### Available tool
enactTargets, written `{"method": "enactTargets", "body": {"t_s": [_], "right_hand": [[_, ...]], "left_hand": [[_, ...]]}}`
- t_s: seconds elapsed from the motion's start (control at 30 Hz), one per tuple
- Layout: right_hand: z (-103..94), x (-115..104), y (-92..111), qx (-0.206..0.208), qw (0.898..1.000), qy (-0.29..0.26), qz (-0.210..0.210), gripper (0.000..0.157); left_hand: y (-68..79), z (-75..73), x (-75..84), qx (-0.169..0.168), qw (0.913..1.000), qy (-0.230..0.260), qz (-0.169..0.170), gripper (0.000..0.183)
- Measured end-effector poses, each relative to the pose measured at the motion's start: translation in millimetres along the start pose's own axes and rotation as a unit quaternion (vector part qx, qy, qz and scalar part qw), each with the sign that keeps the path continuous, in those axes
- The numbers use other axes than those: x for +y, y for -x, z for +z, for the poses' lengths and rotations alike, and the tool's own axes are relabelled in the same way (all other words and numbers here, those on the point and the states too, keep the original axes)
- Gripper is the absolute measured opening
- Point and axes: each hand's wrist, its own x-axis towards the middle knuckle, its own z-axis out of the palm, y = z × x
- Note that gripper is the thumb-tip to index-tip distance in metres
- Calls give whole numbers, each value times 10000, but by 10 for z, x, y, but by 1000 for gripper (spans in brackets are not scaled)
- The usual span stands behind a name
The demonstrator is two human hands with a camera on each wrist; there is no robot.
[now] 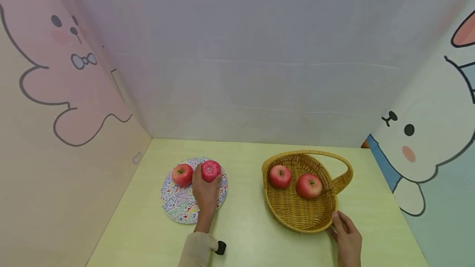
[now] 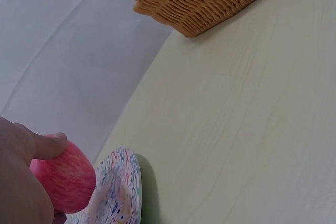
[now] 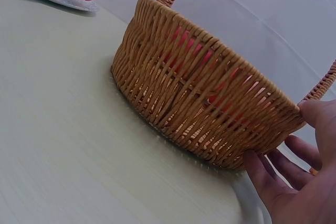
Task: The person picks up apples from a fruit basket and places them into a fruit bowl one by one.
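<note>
left fingers (image 2: 50,148) grip round apple (image 2: 72,178); right fingers (image 3: 261,177), woven basket (image 3: 181,100).

In the left hand (image 1: 206,190) we count one apple (image 1: 211,170), just beside that hand a second apple (image 1: 182,175), and ahead of the right hand (image 1: 348,239) a third apple (image 1: 280,176) and a fourth apple (image 1: 309,186): two hands, four apples. We find one plate (image 1: 181,209) under the left hand, one basket (image 1: 297,215) at the right hand, one table (image 1: 243,221) below both, and two cartoon animals, one (image 1: 70,81) leftward, one (image 1: 441,135) rightward.
</note>
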Motion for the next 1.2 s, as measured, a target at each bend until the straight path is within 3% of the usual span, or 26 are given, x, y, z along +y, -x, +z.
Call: {"method": "enactTargets", "body": {"t_s": [0.17,0.37,0.73,1.03,1.2], "right_hand": [[-4,3,-1,40,10000,53,6,66],[-7,10,13,-1,9999,4,-168,52],[-5,-4,-3,-28,10000,51,30,64],[-55,-12,-2,-180,9998,-26,2,40],[-69,-34,-12,-206,9996,-67,173,49]], "left_hand": [[-15,22,-54,-53,10000,-33,-68,81],[-36,19,-94,-238,9995,-45,-209,82],[-37,-33,-57,-390,9989,-150,-219,83],[-22,-62,-42,-438,9983,-347,-169,85],[-12,-100,-13,-387,9987,-315,-131,81]]}}
